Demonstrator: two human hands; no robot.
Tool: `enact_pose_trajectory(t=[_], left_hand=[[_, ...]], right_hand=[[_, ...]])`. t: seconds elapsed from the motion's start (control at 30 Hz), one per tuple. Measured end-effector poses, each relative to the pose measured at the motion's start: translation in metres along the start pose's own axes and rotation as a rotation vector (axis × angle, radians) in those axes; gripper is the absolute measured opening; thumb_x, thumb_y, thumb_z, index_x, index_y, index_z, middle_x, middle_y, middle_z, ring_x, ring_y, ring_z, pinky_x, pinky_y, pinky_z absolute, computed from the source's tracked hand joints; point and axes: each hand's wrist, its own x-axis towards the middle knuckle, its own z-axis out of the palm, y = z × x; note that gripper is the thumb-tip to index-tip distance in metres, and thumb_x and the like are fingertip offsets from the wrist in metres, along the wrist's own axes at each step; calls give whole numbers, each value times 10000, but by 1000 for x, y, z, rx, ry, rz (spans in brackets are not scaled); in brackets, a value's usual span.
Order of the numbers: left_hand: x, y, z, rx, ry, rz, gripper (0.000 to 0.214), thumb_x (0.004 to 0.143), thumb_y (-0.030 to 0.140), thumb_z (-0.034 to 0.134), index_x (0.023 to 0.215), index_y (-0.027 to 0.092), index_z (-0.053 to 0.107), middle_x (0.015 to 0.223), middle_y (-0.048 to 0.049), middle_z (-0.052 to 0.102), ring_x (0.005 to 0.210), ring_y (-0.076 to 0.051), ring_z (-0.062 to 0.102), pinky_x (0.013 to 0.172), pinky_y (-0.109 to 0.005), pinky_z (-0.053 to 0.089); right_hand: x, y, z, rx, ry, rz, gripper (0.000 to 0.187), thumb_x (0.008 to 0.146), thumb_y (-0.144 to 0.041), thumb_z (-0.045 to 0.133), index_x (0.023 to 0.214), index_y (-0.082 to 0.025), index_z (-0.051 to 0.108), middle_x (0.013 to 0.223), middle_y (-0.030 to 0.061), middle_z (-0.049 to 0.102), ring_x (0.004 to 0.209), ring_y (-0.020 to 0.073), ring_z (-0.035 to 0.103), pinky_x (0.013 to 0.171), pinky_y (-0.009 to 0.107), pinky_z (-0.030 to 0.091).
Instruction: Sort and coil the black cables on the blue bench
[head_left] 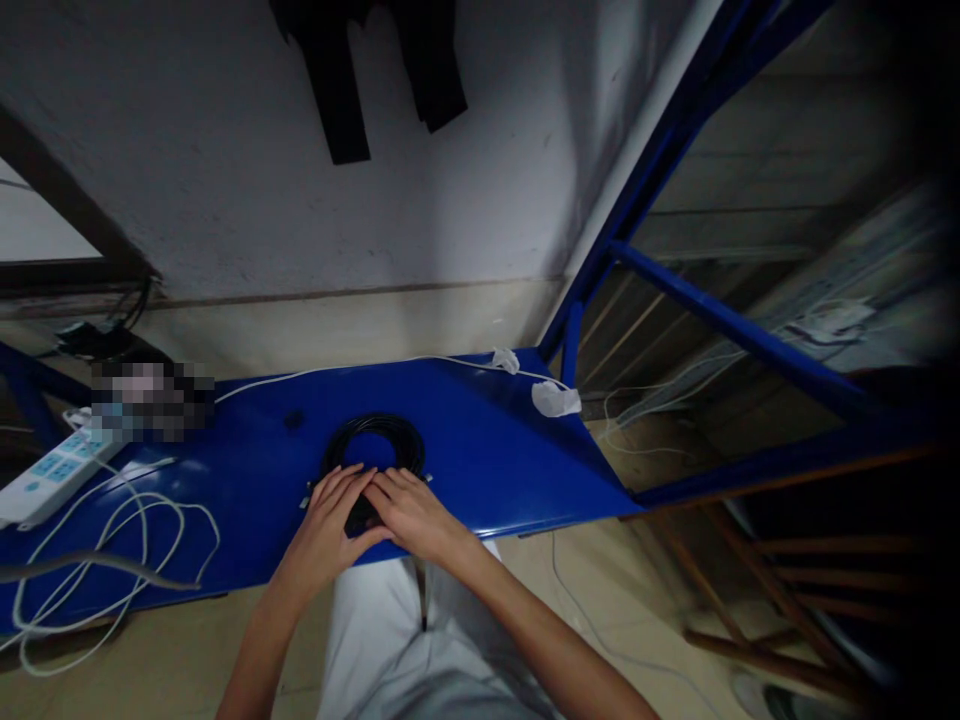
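A coil of black cable (375,424) lies on the blue table, close to its front edge. My left hand (336,505) curves over the coil's near left part, fingers pointing inward. From the other side my right hand (409,508) covers the near right part, and the fingertips of both hands meet over the middle. Dark loops show between my left thumb and fingers. Small light-coloured pieces (304,500) stick out at the coil's sides. My hands hide the rest of the coil's near part.
A white power strip (56,475) and a loose white cable (180,520) lie on the blue table (495,450) at left. Crumpled white pieces (555,399) sit at the right end. Blue frame bars (735,315) and a wooden chair (757,640) stand at right.
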Motion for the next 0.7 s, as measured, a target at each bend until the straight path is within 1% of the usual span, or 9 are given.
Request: enact_pose_trajectory(t=[0.03,0.1,0.2,0.23,0.3,0.43,0.53,0.63,0.7], left_hand=[[-1,-5,1,13,-15,8,844,898,606,871,1584,239,543,1487,-155,698,1383,-369,663,1243,-601,480],[-5,-17,1,34,-26,27,801,865,651,881,1490,228,613,1393,-148,740,1301,-366,702,1208,-607,503],[-9,-30,1,48,-27,48,628,886,639,865,1342,243,694,1289,-119,763,1231,-343,722,1177,-595,520],[-10,-31,1,45,-27,51,562,910,615,854,1310,249,707,1264,-108,764,1217,-331,724,1174,-587,522],[-8,-31,1,29,-23,46,436,958,550,830,1261,255,723,1217,-88,763,1188,-306,726,1173,-576,524],[2,-20,5,-20,-7,22,319,986,456,822,1215,251,739,1194,-80,753,1202,-295,710,1189,-575,528],[15,-9,11,-70,18,12,356,990,442,817,1281,254,731,1307,-118,727,1328,-328,662,1175,-568,559],[27,-1,16,-92,32,22,522,995,457,807,1470,295,664,1511,-145,645,1485,-368,563,1211,-603,543],[31,1,17,-90,35,13,592,1023,442,771,1575,329,589,1616,-140,575,1539,-374,514,1246,-637,507]], right_hand=[[1,0,0,16,1,-13,439,1080,-333,681,1451,-127,570,1356,157,703,1178,296,627,1041,421,513],[1,4,-2,46,15,-20,466,1067,-402,708,1431,-138,587,1313,149,713,1180,297,617,1069,432,499],[0,14,-8,40,31,-1,498,1036,-570,715,1302,-153,658,1230,145,713,1213,317,596,1165,495,438],[-1,18,-10,29,22,-5,477,1042,-589,696,1249,-160,676,1209,141,710,1212,315,594,1176,499,426],[-2,24,-12,9,-4,-26,397,1079,-555,649,1187,-176,690,1177,124,706,1188,294,597,1154,471,437],[-9,31,-17,-5,11,-19,313,1115,-472,612,1225,-190,693,1189,104,700,1196,273,595,1146,447,446],[-22,39,-21,10,36,25,285,1104,-444,642,1240,-201,702,1210,98,697,1208,264,603,1174,458,447],[-42,55,-27,7,63,76,283,1088,-449,667,1231,-211,716,1210,97,700,1215,268,619,1199,484,453],[-58,69,-31,5,91,121,292,1081,-464,672,1229,-220,729,1205,100,708,1216,276,631,1193,507,468]])
